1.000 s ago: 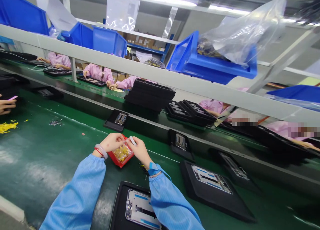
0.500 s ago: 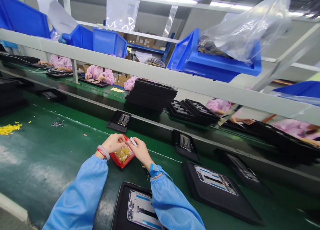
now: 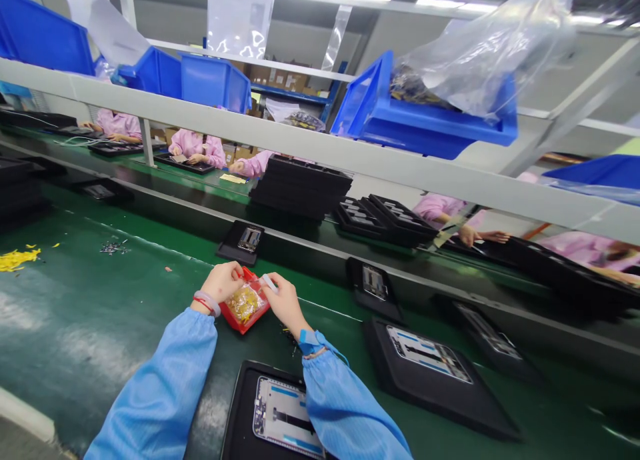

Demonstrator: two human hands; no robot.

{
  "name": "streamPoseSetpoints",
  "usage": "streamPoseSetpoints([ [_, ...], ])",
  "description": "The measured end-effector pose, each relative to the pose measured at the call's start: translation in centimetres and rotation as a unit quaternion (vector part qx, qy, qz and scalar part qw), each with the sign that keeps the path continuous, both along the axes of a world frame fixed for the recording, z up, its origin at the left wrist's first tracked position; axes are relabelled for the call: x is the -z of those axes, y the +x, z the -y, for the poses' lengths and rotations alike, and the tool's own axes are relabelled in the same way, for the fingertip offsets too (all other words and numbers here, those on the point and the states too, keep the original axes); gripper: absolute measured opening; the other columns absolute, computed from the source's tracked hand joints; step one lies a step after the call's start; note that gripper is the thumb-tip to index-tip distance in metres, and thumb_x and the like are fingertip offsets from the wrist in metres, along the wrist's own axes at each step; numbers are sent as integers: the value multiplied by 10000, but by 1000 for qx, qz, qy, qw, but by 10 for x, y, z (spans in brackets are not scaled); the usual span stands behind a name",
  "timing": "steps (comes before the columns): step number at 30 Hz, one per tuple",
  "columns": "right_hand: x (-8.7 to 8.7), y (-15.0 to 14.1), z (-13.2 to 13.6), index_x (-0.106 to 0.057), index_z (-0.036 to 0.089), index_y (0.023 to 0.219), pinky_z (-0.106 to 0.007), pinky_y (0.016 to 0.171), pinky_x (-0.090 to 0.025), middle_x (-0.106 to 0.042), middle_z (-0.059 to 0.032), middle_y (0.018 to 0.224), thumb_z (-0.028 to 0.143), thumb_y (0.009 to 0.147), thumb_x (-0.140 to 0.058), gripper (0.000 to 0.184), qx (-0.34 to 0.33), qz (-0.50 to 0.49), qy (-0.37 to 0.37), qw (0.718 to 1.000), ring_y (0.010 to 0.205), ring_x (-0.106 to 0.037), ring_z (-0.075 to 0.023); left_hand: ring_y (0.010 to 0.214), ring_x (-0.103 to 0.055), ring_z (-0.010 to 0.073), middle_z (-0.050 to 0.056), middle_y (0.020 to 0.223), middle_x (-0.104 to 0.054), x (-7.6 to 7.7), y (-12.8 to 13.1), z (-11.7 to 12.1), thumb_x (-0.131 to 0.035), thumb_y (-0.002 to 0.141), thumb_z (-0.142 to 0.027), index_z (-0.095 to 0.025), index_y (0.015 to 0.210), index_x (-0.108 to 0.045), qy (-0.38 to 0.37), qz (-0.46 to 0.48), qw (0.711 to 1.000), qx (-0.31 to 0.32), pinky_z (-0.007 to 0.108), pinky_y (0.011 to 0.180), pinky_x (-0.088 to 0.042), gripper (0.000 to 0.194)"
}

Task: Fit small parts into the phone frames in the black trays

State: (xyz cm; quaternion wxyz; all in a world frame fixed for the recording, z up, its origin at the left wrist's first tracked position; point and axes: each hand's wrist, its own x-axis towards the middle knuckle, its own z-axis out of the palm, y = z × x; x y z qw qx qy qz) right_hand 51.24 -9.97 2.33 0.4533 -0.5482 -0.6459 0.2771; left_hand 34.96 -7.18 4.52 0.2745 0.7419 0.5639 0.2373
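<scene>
A red tray (image 3: 242, 327) rests on the green bench, with a clear plastic bag of small yellow pieces (image 3: 245, 305) in it. My left hand (image 3: 223, 283) is at the tray's upper left, fingers pinched at the bag's upper edge. On the other side my right hand (image 3: 284, 301), with a white cover on one finger, has its fingertips closed at the bag's upper right. What lies between the fingertips is partly hidden. Close below my right forearm, a phone frame (image 3: 285, 420) lies in a black holder (image 3: 240, 407), partly covered by my sleeve.
Yellow pieces (image 3: 19, 260) and small dark parts (image 3: 114, 246) lie at the left. Black holders (image 3: 445, 393) with phone frames sit to the right and ahead. Blue bins (image 3: 425, 123) stand on the shelf above. Across the line, people in pink sleeves work by stacked black trays (image 3: 300, 187).
My hands have drawn slightly apart over the tray, the left fingers shifting up and left. More of the bag shows between them. The view has shifted slightly.
</scene>
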Motion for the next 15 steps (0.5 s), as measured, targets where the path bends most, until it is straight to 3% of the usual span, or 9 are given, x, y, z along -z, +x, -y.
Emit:
streamPoseSetpoints([
  [5,5,11,-1,-592,199,686,-293,608,-431,-644,-15,646,387,728,-521,205,24,-19,-10,999,645,-579,-204,770,-611,168,18,776,-648,7,-4,-5,-579,805,-74,-134,719,-614,5,-58,998,-3,331,773,-465,110],
  [8,7,14,0,-588,200,685,-291,597,-426,-640,-17,647,394,720,-527,206,27,-34,-15,999,649,-572,-204,886,-604,215,52,842,-652,8,-2,-3,-593,788,-98,-154,636,-624,21,-62,998,3,363,865,-428,164],
  [12,7,14,3,-575,202,685,-288,582,-428,-609,-15,618,435,723,-521,242,26,-57,-21,998,629,-555,-199,965,-583,285,84,877,-647,5,1,0,-615,685,-85,-185,589,-651,34,-23,999,-5,359,902,-403,144],
  [15,6,15,5,-570,203,730,-282,563,-432,-596,-6,592,466,746,-508,271,29,-73,-27,997,594,-549,-189,984,-566,286,89,944,-641,4,5,1,-603,676,-101,-183,636,-664,31,40,999,-16,371,926,-400,110],
])
